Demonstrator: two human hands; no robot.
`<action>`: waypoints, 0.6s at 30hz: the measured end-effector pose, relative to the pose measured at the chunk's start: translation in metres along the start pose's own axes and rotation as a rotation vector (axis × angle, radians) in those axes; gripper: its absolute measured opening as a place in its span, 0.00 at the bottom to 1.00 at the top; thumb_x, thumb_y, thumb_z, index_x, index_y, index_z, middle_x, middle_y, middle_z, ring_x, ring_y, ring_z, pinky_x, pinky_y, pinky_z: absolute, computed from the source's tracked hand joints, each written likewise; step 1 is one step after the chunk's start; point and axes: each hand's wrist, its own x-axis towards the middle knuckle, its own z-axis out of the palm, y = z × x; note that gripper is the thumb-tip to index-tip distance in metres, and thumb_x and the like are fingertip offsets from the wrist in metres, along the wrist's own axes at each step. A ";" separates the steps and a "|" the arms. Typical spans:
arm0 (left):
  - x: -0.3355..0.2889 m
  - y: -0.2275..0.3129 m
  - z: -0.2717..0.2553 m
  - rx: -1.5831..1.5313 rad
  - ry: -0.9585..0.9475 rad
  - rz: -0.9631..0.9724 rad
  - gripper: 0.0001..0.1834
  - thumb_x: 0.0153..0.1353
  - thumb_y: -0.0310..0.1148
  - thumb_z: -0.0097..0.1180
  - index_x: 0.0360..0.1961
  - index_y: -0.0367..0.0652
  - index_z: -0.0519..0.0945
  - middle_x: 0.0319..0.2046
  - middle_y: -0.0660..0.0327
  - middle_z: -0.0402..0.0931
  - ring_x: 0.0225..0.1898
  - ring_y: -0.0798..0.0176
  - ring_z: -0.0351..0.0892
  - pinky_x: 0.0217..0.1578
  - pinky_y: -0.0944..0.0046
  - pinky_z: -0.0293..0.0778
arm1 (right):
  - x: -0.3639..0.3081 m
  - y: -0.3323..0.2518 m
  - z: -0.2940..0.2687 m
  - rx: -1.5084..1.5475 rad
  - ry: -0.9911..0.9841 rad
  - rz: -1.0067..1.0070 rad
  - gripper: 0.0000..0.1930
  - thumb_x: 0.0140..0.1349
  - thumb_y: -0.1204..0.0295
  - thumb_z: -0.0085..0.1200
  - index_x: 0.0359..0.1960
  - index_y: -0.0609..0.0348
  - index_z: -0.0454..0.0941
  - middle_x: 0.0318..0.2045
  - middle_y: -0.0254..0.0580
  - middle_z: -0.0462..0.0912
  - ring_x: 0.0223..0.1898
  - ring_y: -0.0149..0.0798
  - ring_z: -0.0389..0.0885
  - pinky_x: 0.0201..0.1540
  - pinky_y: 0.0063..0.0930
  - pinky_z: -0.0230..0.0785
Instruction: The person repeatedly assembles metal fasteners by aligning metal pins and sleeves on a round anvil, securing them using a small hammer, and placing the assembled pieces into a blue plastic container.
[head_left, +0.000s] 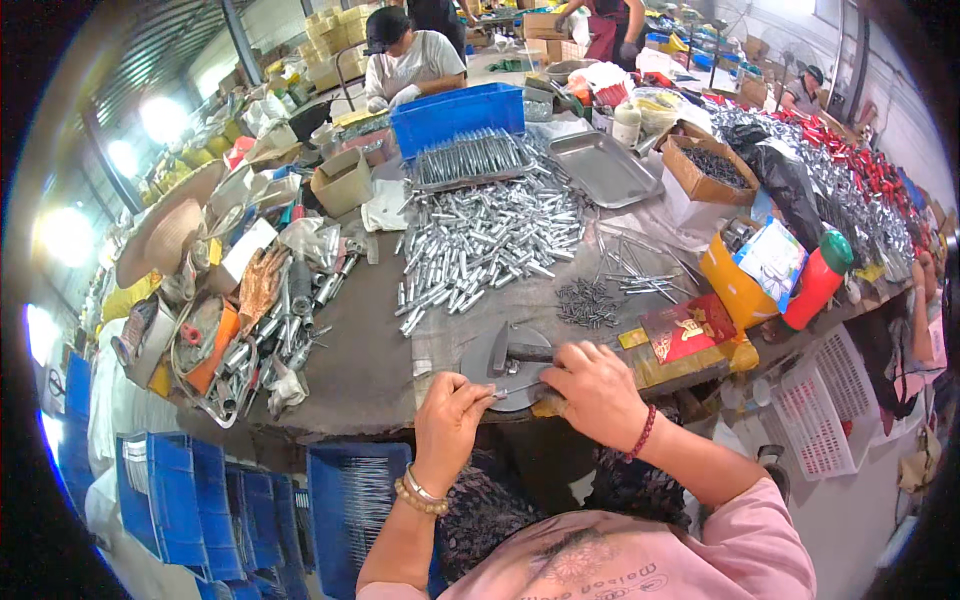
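Pinched between the fingertips of my left hand [447, 412] is a small silvery metal part [497, 394], held over the near rim of a round grey metal plate [512, 398]. My right hand [597, 385] is closed at the plate's right side, its fingers curled down. What it grips is hidden or too small to name. On the plate rests a hammer [522, 352], its dark handle pointing at my right fingers. Beyond the plate spreads a big heap of silvery metal tubes [490, 235]. Small dark screw-like pieces [588, 302] lie to the right, beside several thin metal rods [645, 275].
A blue bin [458, 115] stands behind a tray of rods. Right of it are a steel tray [605, 168], a box of dark parts [708, 165], a red packet [688, 328] and a red bottle [818, 280]. Tools clutter the left; blue crates [180, 490] stand below. Other people sit beyond.
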 end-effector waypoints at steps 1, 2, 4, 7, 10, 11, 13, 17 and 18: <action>0.001 -0.001 0.000 -0.017 -0.005 -0.016 0.08 0.62 0.26 0.72 0.43 0.43 0.91 0.36 0.59 0.75 0.36 0.58 0.78 0.38 0.60 0.75 | -0.002 -0.001 0.002 0.005 0.000 -0.002 0.16 0.53 0.74 0.66 0.45 0.52 0.87 0.44 0.39 0.80 0.48 0.47 0.81 0.53 0.43 0.74; 0.000 -0.002 0.001 -0.033 -0.012 -0.036 0.08 0.63 0.26 0.71 0.44 0.43 0.91 0.36 0.60 0.74 0.37 0.58 0.78 0.39 0.60 0.75 | -0.005 -0.001 0.006 0.007 -0.008 0.019 0.14 0.54 0.74 0.66 0.44 0.52 0.86 0.43 0.40 0.80 0.47 0.48 0.82 0.52 0.44 0.75; 0.000 -0.014 0.006 -0.018 -0.011 -0.014 0.08 0.63 0.27 0.71 0.44 0.43 0.91 0.37 0.59 0.74 0.38 0.58 0.78 0.40 0.60 0.75 | -0.010 -0.007 0.013 0.035 -0.037 0.101 0.11 0.56 0.72 0.66 0.41 0.53 0.83 0.40 0.42 0.81 0.44 0.51 0.84 0.47 0.47 0.78; 0.007 -0.022 0.009 -0.059 -0.016 0.005 0.08 0.65 0.26 0.70 0.44 0.41 0.91 0.39 0.58 0.75 0.41 0.58 0.78 0.43 0.60 0.76 | -0.010 -0.009 0.005 0.188 -0.101 0.172 0.10 0.58 0.73 0.64 0.43 0.56 0.85 0.37 0.50 0.84 0.41 0.56 0.86 0.45 0.50 0.78; 0.010 -0.021 0.004 -0.058 -0.039 0.049 0.14 0.65 0.24 0.69 0.52 0.42 0.89 0.41 0.59 0.75 0.43 0.61 0.77 0.43 0.63 0.76 | -0.007 -0.014 0.001 0.465 -0.153 0.214 0.12 0.58 0.70 0.66 0.43 0.59 0.87 0.32 0.54 0.87 0.35 0.57 0.87 0.41 0.48 0.79; 0.007 -0.017 0.006 -0.153 0.053 0.040 0.18 0.67 0.24 0.67 0.58 0.44 0.87 0.41 0.60 0.77 0.41 0.64 0.78 0.41 0.65 0.76 | -0.005 -0.018 0.001 0.478 -0.176 0.207 0.12 0.58 0.70 0.66 0.43 0.59 0.87 0.32 0.54 0.87 0.35 0.57 0.87 0.41 0.48 0.79; -0.007 -0.013 0.011 -0.245 0.149 0.020 0.21 0.69 0.24 0.66 0.63 0.45 0.84 0.41 0.62 0.79 0.39 0.67 0.78 0.40 0.67 0.76 | -0.005 -0.022 0.004 0.620 -0.370 0.389 0.13 0.58 0.72 0.66 0.44 0.60 0.87 0.28 0.52 0.85 0.30 0.53 0.85 0.38 0.42 0.78; -0.042 0.001 0.016 -0.369 0.167 -0.253 0.26 0.78 0.27 0.57 0.75 0.47 0.73 0.41 0.61 0.87 0.28 0.75 0.76 0.30 0.74 0.74 | -0.016 -0.032 0.017 0.990 -0.462 0.600 0.16 0.61 0.78 0.61 0.52 0.65 0.84 0.25 0.38 0.83 0.24 0.31 0.80 0.28 0.30 0.73; -0.043 0.009 0.018 -0.519 0.126 -0.367 0.28 0.79 0.28 0.56 0.77 0.47 0.68 0.41 0.60 0.87 0.28 0.75 0.77 0.29 0.74 0.75 | -0.018 -0.035 0.017 0.989 -0.471 0.601 0.16 0.61 0.78 0.61 0.52 0.65 0.84 0.25 0.38 0.83 0.24 0.31 0.80 0.28 0.30 0.73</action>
